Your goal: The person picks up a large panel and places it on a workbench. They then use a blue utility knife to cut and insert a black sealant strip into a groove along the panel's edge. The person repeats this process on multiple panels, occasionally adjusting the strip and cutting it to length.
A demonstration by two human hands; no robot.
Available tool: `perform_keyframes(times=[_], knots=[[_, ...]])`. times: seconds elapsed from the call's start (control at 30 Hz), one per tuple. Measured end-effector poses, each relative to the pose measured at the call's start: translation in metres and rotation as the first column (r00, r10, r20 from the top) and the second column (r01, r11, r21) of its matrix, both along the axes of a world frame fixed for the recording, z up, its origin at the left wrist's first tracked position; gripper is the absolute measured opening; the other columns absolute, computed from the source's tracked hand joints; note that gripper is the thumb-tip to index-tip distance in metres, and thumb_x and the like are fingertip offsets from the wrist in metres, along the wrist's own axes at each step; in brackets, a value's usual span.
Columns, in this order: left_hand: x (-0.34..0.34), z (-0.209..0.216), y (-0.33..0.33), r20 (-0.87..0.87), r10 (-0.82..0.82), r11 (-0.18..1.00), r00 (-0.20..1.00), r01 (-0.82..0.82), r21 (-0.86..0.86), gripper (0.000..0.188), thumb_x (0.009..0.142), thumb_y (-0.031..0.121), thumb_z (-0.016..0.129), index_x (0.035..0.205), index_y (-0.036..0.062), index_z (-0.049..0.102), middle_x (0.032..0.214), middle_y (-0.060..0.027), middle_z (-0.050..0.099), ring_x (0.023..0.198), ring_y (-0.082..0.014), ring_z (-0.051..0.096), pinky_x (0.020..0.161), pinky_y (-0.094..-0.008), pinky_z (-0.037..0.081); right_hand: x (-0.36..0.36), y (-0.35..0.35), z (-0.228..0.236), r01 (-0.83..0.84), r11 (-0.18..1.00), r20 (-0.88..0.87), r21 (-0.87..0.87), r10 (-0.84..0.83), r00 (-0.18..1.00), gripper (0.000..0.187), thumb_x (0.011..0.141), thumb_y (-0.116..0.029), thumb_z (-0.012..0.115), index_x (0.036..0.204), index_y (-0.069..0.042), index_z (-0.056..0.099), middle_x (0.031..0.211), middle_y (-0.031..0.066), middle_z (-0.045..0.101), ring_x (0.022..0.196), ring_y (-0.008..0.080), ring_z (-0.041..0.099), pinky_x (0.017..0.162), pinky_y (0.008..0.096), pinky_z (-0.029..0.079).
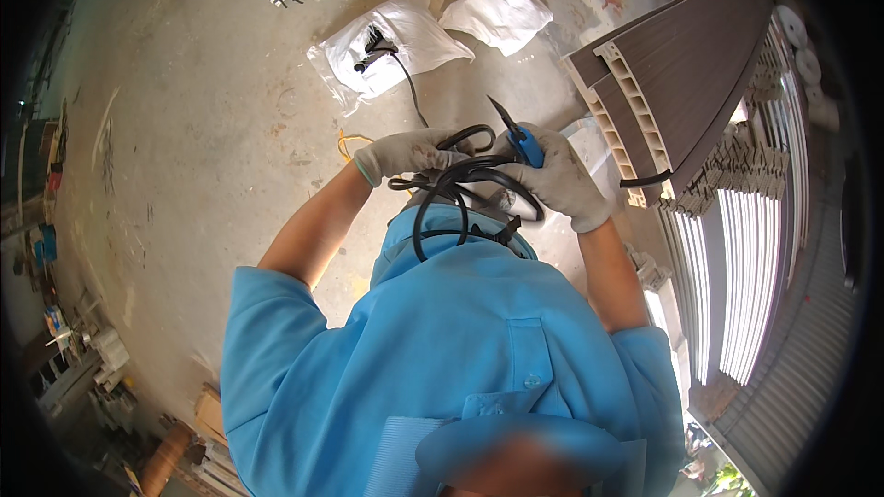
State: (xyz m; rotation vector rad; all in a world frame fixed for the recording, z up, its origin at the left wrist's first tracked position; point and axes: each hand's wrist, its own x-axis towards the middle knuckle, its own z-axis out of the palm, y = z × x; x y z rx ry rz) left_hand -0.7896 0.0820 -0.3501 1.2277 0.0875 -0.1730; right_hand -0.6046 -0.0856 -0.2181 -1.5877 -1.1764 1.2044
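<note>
Just in front of the person's blue shirt, a black cable hangs in loose loops between two gloved hands. The left hand is closed around part of the cable, its fingers pointing inward. The right hand grips a blue-handled tool, whose dark, pointed tip slants up and to the left; whether that hand also pinches the cable is hard to tell, as the loops overlap its fingers. Near the left hand, a yellow cord lies on the concrete floor. Farther out, a black corded device rests on a white sack, with a second sack beside it. Brown hollow boards stand to the right.
</note>
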Motion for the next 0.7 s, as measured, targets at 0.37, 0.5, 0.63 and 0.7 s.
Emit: perform_keyframes(times=[0.37,0.5,0.63,0.7], knots=[[-0.046,-0.028,-0.030,-0.310,-0.012,0.987,0.951,-0.037,-0.153,0.047,0.093,0.042,0.072,0.119,0.0041,0.069,0.088,0.0037,0.066,0.072,-0.0049,0.056,0.061,-0.0219,0.046,0.021,-0.019,-0.013,0.420,0.907,0.459,0.039,-0.389,0.798,0.031,0.086,-0.023,0.076,0.107,-0.001,0.069,0.089,0.0105,0.072,0.080,0.0156,0.069,0.074,0.0304,0.053],[-0.046,-0.037,-0.052,-0.214,0.167,0.947,0.962,-0.217,-0.237,0.045,0.095,0.041,0.070,0.120,0.0036,0.068,0.084,0.0036,0.063,0.069,-0.0043,0.055,0.056,-0.0205,0.044,0.003,-0.011,-0.017,0.180,0.971,0.207,-0.160,-0.145,0.968,0.034,0.086,-0.023,0.076,0.112,-0.001,0.069,0.095,0.0125,0.072,0.082,0.0167,0.069,0.075,0.0304,0.054],[-0.042,-0.041,-0.057,-0.165,0.163,0.978,0.973,-0.182,-0.103,0.046,0.095,0.044,0.069,0.120,0.0049,0.068,0.076,0.0054,0.058,0.067,-0.0037,0.053,0.054,-0.0199,0.041,-0.010,-0.001,-0.043,0.010,0.980,0.006,-0.198,-0.009,1.000,0.052,0.082,-0.028,0.079,0.125,-0.002,0.065,0.106,0.0158,0.072,0.097,0.0235,0.069,0.086,0.0336,0.053],[-0.040,-0.037,-0.058,-0.237,0.118,0.988,0.964,-0.139,-0.072,0.044,0.096,0.042,0.069,0.120,0.0054,0.068,0.075,0.0059,0.057,0.065,-0.0032,0.052,0.053,-0.0202,0.040,-0.007,0.003,-0.052,-0.142,0.986,0.115,-0.086,0.152,0.982,0.057,0.081,-0.029,0.080,0.129,-0.005,0.063,0.108,0.0144,0.072,0.099,0.0294,0.068,0.090,0.0364,0.052]])
